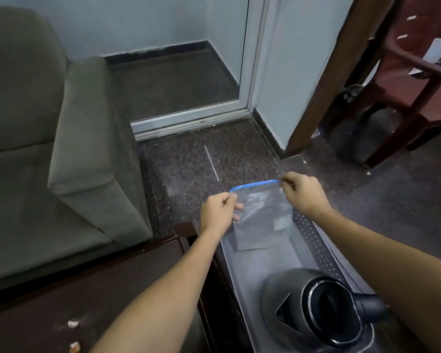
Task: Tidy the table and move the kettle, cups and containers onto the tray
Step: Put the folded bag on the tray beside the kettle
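A clear plastic zip bag with a blue top strip hangs upright over the far end of a grey metal tray. My left hand pinches the bag's top left corner and my right hand pinches its top right corner, stretching the blue strip between them. The bag's bottom edge touches or hovers just above the tray floor. A steel electric kettle with a black handle and an open lid stands on the tray's near end. No cups are in view.
A dark wooden table lies at lower left with small crumpled scraps on it. A grey-green sofa stands to the left. A glass door and a red plastic chair are beyond, on dark speckled floor.
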Available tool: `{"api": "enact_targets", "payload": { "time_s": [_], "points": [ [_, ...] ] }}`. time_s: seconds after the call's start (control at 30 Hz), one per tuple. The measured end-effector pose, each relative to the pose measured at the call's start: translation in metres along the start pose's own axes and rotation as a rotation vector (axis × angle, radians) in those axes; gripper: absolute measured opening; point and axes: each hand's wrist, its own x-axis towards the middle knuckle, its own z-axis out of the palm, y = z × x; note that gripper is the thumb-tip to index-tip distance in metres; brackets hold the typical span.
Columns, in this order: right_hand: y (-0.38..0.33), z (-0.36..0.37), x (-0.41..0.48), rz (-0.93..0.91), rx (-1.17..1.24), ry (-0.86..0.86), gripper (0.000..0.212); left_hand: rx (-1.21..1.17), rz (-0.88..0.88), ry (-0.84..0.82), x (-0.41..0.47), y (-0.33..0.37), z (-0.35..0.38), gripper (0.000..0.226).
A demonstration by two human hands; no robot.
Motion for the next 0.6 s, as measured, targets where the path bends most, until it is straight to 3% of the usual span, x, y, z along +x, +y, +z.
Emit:
{"api": "enact_targets", "payload": {
  "time_s": [0.13,0.27,0.37,0.4,0.47,0.53,0.6],
  "points": [
    [0.016,0.011,-0.008,-0.117,0.121,0.022,0.027,-0.032,-0.004,0.039,-0.009,-0.016,0.005,0.024],
    [0.018,0.012,-0.019,-0.166,0.262,0.068,0.049,-0.036,0.004,0.054,-0.012,-0.021,0.009,0.026],
    [0.015,0.013,-0.033,-0.19,0.357,0.167,0.013,-0.02,0.032,0.065,-0.01,-0.02,0.011,0.026],
    [0.014,0.016,-0.035,-0.177,0.411,0.068,0.007,-0.018,0.043,0.064,-0.009,-0.019,0.01,0.027],
    [0.006,0.027,-0.036,-0.042,0.556,-0.367,0.017,-0.029,0.059,0.056,-0.006,-0.018,0.009,0.026],
    [-0.001,0.042,-0.036,0.111,0.53,-0.796,0.016,-0.029,0.071,0.053,-0.004,-0.019,0.008,0.026],
    [-0.003,0.061,-0.031,0.203,0.472,-0.942,0.03,-0.013,0.083,0.049,-0.002,-0.021,0.007,0.027]
  ]
}}
